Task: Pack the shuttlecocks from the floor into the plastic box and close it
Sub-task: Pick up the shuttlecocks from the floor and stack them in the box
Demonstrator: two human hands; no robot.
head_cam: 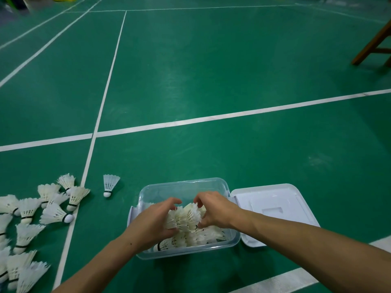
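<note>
We cup a bundle of white feathered shuttlecocks [184,218] over the clear plastic box [184,187], left hand [155,220] and right hand [213,210] fingers curled round it; light, crushable feathers seem best held by the cork ends. More lie left on the green floor [211,70].
</note>
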